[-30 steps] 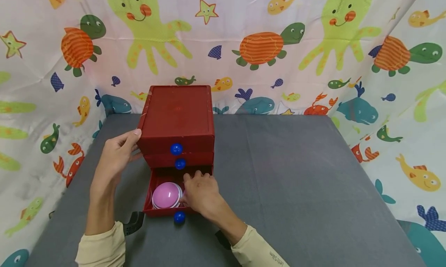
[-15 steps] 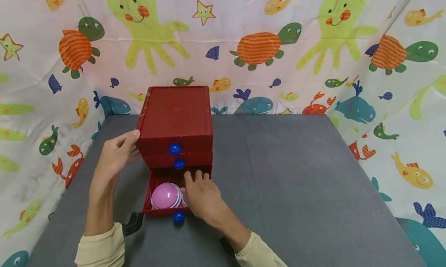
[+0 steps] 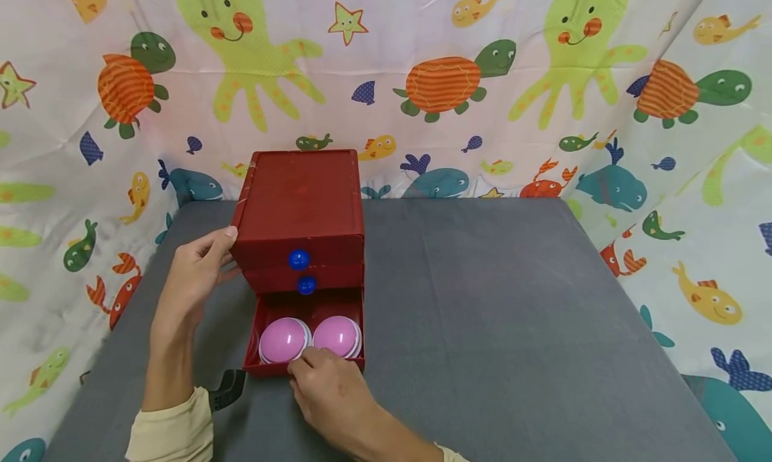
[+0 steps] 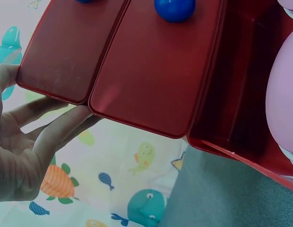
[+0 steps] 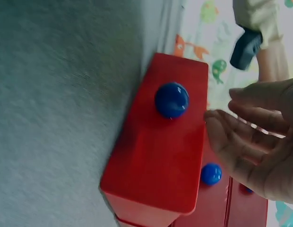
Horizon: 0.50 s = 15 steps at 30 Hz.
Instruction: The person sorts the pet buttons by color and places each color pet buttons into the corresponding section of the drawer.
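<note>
A red drawer cabinet (image 3: pixel 298 194) has its bottom drawer (image 3: pixel 265 370) pulled out. Two shiny pink domes with white rims, a left dome (image 3: pixel 283 340) and a right dome (image 3: pixel 336 335), sit side by side in it. My left hand (image 3: pixel 196 269) touches the cabinet's upper left front corner with the thumb, its other fingers against the side wall. My right hand (image 3: pixel 334 396) is over the drawer's front edge, fingers loosely bent and holding nothing. In the right wrist view the drawer's blue knob (image 5: pixel 171 100) is beside the fingertips; in the head view the hand hides it.
Two upper drawers are closed, with an upper blue knob (image 3: pixel 299 259) and a middle blue knob (image 3: pixel 306 285). The cabinet stands on a grey table (image 3: pixel 470 314). A cloth printed with sea animals (image 3: pixel 386 60) hangs behind and at both sides.
My right hand has come out of the drawer toward the front edge, uncovering the right dome. My left hand keeps its place on the cabinet. The head view has shifted slightly.
</note>
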Each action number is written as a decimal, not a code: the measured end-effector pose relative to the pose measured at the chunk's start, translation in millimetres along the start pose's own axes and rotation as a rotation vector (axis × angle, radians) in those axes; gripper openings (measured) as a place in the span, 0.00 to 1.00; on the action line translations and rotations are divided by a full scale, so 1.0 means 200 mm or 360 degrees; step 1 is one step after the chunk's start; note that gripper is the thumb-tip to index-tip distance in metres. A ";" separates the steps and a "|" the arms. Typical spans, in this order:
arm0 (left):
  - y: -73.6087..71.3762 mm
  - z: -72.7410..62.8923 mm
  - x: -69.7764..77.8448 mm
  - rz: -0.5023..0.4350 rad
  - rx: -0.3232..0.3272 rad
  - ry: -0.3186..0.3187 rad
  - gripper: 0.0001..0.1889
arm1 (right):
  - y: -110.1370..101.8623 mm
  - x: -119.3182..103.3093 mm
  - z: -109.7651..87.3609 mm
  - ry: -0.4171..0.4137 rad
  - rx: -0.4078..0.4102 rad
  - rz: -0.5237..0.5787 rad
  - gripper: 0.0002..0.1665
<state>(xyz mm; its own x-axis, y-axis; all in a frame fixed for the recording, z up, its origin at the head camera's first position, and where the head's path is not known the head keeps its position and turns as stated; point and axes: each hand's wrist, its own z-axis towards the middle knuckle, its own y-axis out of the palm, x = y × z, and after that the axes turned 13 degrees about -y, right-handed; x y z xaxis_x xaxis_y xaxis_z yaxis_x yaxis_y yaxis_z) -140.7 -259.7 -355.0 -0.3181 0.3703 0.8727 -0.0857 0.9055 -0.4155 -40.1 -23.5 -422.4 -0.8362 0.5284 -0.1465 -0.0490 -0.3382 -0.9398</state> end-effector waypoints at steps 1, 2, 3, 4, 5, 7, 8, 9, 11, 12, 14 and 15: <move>0.00 0.00 0.00 0.0000 0.0001 0.0002 0.37 | 0.00 -0.01 0.00 -0.0009 -0.0106 0.0006 0.13; 0.00 0.00 0.00 0.0000 -0.0001 0.0001 0.37 | 0.01 -0.01 0.00 -0.0019 -0.0208 0.0008 0.15; 0.00 0.00 0.00 -0.0004 -0.0002 0.0005 0.37 | 0.01 -0.02 0.00 -0.0040 -0.0289 -0.0012 0.16; 0.00 0.00 -0.01 -0.0005 -0.0004 0.0006 0.37 | 0.01 -0.02 0.00 -0.0064 -0.0357 -0.0026 0.17; 0.00 0.00 -0.01 -0.0004 -0.0003 0.0006 0.37 | 0.02 -0.03 0.00 -0.0089 -0.0417 -0.0036 0.19; 0.00 0.00 0.00 0.0001 -0.0001 -0.0002 0.38 | 0.02 -0.03 0.00 -0.0127 -0.0483 -0.0077 0.20; 0.00 -0.01 0.00 0.0005 0.0000 -0.0007 0.39 | 0.02 -0.04 0.00 -0.0136 -0.0489 -0.0110 0.19; 0.00 -0.01 0.00 0.0005 0.0001 -0.0012 0.39 | 0.02 -0.04 0.00 -0.0143 -0.0486 -0.0150 0.18; 0.00 -0.01 0.01 0.0007 0.0003 -0.0026 0.40 | 0.01 -0.05 0.01 -0.0134 -0.0540 -0.0157 0.18; 0.00 -0.01 0.01 0.0006 0.0003 -0.0032 0.40 | 0.01 -0.05 0.01 -0.0122 -0.0573 -0.0147 0.19; 0.00 -0.01 0.01 -0.0001 0.0000 -0.0035 0.39 | 0.01 -0.06 0.03 -0.0097 -0.0657 -0.0118 0.22; 0.00 -0.01 0.01 0.0000 -0.0004 -0.0036 0.39 | 0.01 -0.06 0.04 -0.0093 -0.0684 -0.0098 0.23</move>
<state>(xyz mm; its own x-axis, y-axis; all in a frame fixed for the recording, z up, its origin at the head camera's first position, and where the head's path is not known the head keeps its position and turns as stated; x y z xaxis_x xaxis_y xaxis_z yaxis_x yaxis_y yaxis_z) -140.2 -258.2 -352.6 -0.3395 0.3653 0.8668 -0.0837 0.9061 -0.4146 -34.5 -36.2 -421.1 -0.8690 0.4882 -0.0801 0.1217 0.0540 -0.9911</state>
